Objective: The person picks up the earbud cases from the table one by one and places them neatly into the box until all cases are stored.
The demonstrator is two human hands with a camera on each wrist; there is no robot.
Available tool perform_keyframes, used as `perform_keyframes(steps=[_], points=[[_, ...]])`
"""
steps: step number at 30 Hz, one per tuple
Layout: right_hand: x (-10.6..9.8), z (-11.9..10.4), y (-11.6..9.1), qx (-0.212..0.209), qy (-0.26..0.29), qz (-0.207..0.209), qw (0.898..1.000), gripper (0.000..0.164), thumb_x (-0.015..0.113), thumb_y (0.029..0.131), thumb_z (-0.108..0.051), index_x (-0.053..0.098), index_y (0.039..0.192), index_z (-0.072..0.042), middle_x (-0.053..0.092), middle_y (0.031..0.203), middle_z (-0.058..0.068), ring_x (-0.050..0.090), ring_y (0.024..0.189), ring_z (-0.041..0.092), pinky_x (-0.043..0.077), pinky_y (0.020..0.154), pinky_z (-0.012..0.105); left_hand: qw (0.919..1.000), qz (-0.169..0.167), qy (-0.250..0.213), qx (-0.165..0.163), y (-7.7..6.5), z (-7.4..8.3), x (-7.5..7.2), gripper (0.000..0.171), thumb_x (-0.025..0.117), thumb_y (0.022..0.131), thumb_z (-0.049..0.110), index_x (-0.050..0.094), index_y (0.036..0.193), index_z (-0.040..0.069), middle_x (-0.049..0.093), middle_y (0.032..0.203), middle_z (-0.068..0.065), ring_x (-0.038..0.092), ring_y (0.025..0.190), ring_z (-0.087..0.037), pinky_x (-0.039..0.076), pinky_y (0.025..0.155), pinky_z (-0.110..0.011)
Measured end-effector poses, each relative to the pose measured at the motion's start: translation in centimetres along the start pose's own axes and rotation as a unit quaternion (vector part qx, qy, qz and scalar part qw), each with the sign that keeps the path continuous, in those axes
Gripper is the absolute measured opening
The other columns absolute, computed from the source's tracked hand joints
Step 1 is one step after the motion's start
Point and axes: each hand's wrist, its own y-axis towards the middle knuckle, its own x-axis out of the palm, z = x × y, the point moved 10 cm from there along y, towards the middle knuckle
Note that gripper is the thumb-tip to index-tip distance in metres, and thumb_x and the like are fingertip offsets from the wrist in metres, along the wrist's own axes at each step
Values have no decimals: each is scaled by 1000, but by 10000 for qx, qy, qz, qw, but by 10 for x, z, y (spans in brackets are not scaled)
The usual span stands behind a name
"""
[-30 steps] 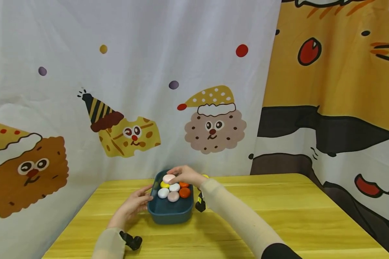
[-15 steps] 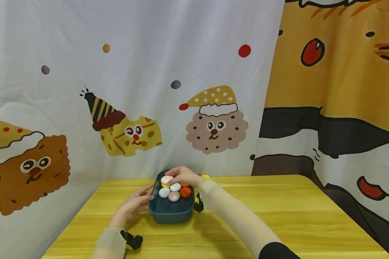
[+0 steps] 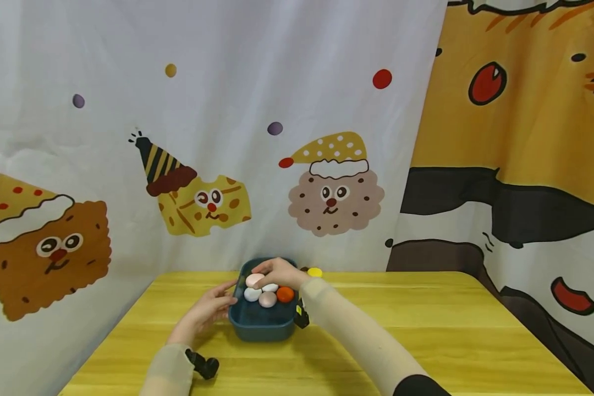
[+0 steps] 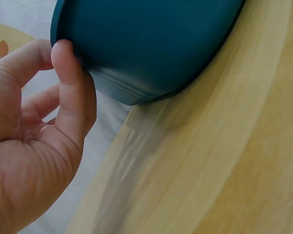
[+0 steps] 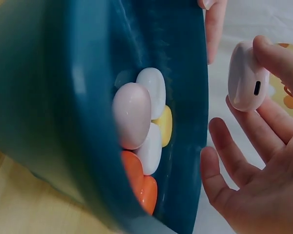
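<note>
A dark teal bin (image 3: 262,333) stands on the table in the head view. My left hand (image 3: 205,311) pinches its left rim between thumb and fingers. Over the bin, my right hand (image 3: 283,272) pinches a pale pink, pebble-shaped case (image 5: 244,78) with a small dark port on its side. The right wrist view shows the other fingers (image 5: 234,153) spread beside the bin's rim. Inside lie several similar rounded pieces: white ones (image 5: 156,92), a pale pink one (image 5: 133,116), a yellow one (image 5: 164,126) and orange ones (image 5: 132,170). From the head camera, the right hand hides some of them.
A yellow object (image 3: 314,271) sits at the table's back edge, just right of the bin, with something dark beside it. The wooden table (image 3: 401,324) extends to both sides. Behind it hangs a cartoon-printed curtain (image 3: 272,220).
My right hand has brought the pale pink case slightly lower over the pieces, covering the yellow one in the head view. The left hand stays on the rim. The head view has shifted slightly.
</note>
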Motion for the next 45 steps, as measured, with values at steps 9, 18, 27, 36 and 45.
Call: perform_keyframes(steps=[9,18,27,36,45], points=[[6,4,3,121,-222,-48,9997,44,83,76,-26,71,117,-15,66,113,-4,60,102,15,49,91,39,9999,92,108,-38,2,2,1,62,51,97,2,25,152,2,50,100,-8,54,74,-14,49,60,-23],[12,10,6,66,-260,-128,9996,45,80,80,-25,69,121,-11,68,115,4,61,105,15,49,92,37,10000,48,81,-19,0,0,1,64,52,97,3,23,153,2,50,100,-7,53,69,-10,49,58,-22],[3,8,0,91,-200,-55,9997,38,76,84,-26,70,118,-12,66,118,7,62,103,16,48,94,41,10000,7,-19,-30,1,0,1,65,53,96,4,22,154,3,51,106,-14,56,72,-11,51,60,-23],[-36,10,-9,-62,20,210,9998,43,73,87,-26,66,125,-8,66,119,6,62,105,17,46,96,43,10000,-64,32,28,2,0,3,66,53,96,3,21,153,1,51,113,-20,59,78,-14,51,63,-24],[-92,29,-39,-151,222,748,9968,43,68,91,-22,61,130,-6,61,127,15,61,109,24,49,90,41,10000,-51,-37,-56,0,0,1,66,51,96,2,19,154,2,49,114,-19,59,79,-14,52,64,-24]])
